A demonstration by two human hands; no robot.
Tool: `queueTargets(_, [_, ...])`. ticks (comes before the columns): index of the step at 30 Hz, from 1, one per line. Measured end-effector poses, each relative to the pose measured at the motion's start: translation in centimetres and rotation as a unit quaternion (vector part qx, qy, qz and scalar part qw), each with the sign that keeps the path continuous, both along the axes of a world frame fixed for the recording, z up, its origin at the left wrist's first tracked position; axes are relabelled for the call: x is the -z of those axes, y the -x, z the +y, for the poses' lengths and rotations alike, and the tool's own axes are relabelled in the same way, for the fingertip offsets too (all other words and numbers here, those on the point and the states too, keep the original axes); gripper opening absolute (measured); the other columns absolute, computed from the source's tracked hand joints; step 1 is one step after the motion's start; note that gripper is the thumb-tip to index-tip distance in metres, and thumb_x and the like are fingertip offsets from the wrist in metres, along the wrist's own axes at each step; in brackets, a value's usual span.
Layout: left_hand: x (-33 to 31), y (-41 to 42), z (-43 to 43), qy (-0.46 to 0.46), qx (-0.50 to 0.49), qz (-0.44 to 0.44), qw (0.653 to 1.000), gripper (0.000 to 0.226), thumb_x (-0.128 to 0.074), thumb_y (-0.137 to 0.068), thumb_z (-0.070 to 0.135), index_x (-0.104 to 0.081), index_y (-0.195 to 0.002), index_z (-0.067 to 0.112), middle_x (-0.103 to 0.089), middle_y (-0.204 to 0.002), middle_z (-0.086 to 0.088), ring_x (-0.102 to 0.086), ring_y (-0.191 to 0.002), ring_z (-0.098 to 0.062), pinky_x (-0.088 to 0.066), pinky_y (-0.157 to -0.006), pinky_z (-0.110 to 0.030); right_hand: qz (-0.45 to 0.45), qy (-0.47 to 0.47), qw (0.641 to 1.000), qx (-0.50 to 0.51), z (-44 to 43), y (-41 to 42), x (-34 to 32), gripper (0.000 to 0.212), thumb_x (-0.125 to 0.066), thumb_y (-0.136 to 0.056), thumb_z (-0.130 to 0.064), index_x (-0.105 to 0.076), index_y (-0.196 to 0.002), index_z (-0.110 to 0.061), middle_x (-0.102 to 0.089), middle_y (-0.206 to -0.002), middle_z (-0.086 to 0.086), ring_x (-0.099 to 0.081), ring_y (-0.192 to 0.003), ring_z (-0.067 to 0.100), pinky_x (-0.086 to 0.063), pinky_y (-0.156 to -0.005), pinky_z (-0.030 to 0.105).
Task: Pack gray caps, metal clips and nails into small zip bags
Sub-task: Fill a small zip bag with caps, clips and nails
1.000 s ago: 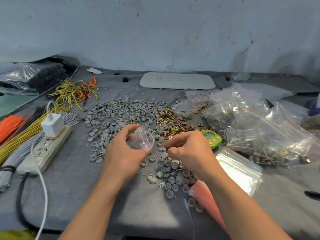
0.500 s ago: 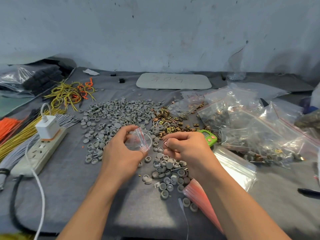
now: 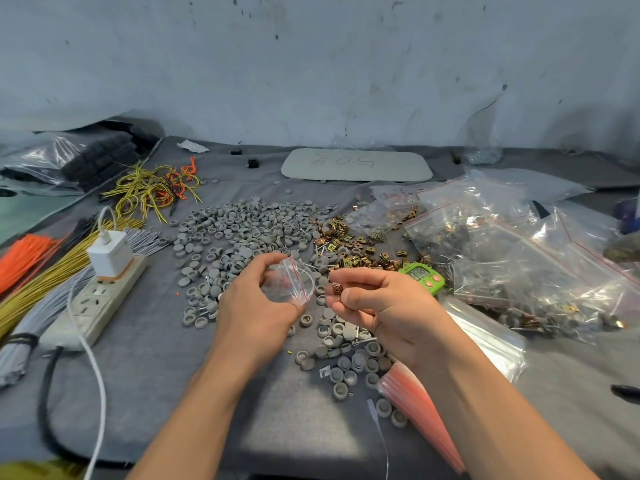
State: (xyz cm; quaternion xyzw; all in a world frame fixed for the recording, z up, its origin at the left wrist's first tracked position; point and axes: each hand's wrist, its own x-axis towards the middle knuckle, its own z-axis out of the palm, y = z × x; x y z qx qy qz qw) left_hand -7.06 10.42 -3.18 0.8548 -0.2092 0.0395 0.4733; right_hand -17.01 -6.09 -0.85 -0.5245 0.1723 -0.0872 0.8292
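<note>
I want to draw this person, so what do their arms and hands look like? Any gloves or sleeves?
No gloves. The left hand and the right hand are bare, with no rings that I can see. The left forearm and the right forearm are bare too: no sleeve, watch or bracelet shows before the picture's edge.

Not much to report body-wise: the left forearm (image 3: pixel 194 410) and right forearm (image 3: pixel 485 410) come in from the near edge, both bare right down to the wrist. The left hand (image 3: pixel 256 306) and right hand (image 3: pixel 384 306) are bare as well. The right arm fills more of the frame than the left; the nails are too small to judge.
</note>
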Motion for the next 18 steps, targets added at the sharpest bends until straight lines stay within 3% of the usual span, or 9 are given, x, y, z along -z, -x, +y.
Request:
queueTargets(5, [0.08, -0.08, -0.08, 0.002, 0.001, -0.001, 1.0, 0.06, -0.089, -0.07, 0.028, -0.056, -0.113, 0.055, -0.063, -0.096, 0.027, -0.056, -0.092, 0.014, -0.038, -0.07, -0.01, -0.011, 0.04, 0.999, 0.012, 0.31, -0.03, -0.02, 0.027, -0.072, -0.08, 0.018, -0.083, -0.083, -0.007, -0.075, -0.09, 0.022, -0.075, -0.08, 0.027, -0.06, -0.068, 0.025])
queueTargets(18, [0.03, -0.03, 0.04, -0.01, -0.002, -0.002, 1.0, 0.061, -0.089, -0.071, 0.027, -0.06, -0.12, 0.049, -0.062, -0.095, 0.028, -0.055, -0.091, 0.016, -0.037, -0.068, -0.009, -0.038, 0.056, 0.998, -0.007, 0.91, 0.16, -0.89, 0.016, -0.084, -0.071, 0.003, -0.083, -0.081, -0.009, -0.071, -0.074, 0.017, -0.067, -0.065, 0.016, -0.057, -0.061, 0.019])
